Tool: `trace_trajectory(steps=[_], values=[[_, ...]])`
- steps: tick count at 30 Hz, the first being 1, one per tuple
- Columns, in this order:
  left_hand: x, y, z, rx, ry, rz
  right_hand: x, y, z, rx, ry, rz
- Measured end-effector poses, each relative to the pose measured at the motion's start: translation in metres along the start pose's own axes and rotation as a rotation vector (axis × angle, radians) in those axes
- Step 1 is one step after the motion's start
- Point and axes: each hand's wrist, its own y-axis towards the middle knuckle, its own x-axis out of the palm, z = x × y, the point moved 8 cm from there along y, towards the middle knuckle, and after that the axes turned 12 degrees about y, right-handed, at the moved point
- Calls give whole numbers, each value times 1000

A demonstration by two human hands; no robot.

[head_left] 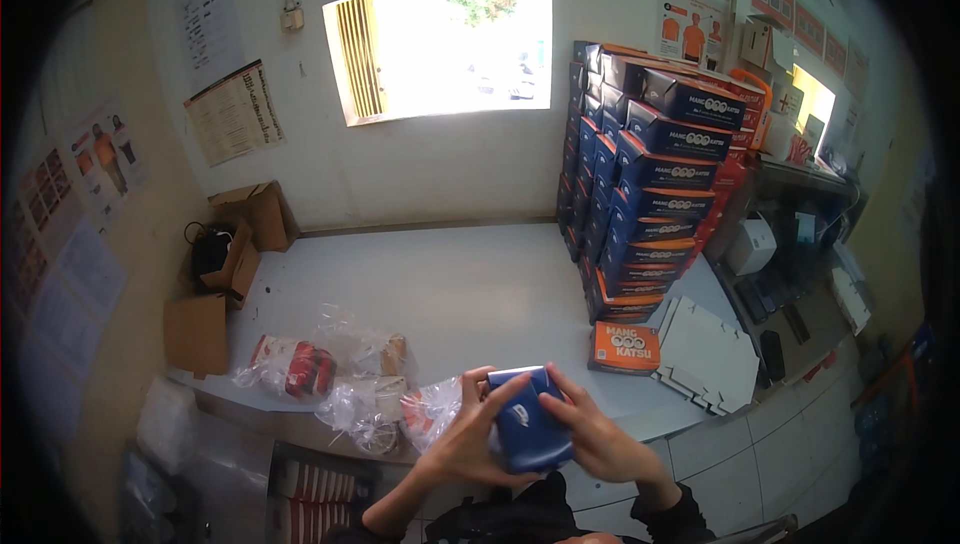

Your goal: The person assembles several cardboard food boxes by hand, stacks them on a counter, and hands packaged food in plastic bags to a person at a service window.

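Half-curled, the left hand [468, 442] and right hand [607, 436] grip the blue paperboard box [537, 439] from left and right (gently and evenly, I'd say, to keep it square).

I am in what looks like a takeaway shop's packing area: stacked navy-and-orange meal boxes [668, 174] and flat white cardboard blanks [705, 354] share my worktop [450, 279], and staff-uniform posters [692, 36] hang on the walls [430, 176].
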Motion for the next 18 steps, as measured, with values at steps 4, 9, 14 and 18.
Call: trace_trajectory(steps=[4, 9, 14, 18], values=[[2, -6, -14, 43, -186, -247, -31, -10, -5, -91, -314, -13], [28, -10, -4, -85, -39, -185, 5, -8, -25, -235, -371, -106], [30, -28, -31, -123, -548, 5, -16, -9, -19, -180, 449, -37], [80, -16, -8, -134, -511, -233, 13, 15, -6, -278, -37, 50]])
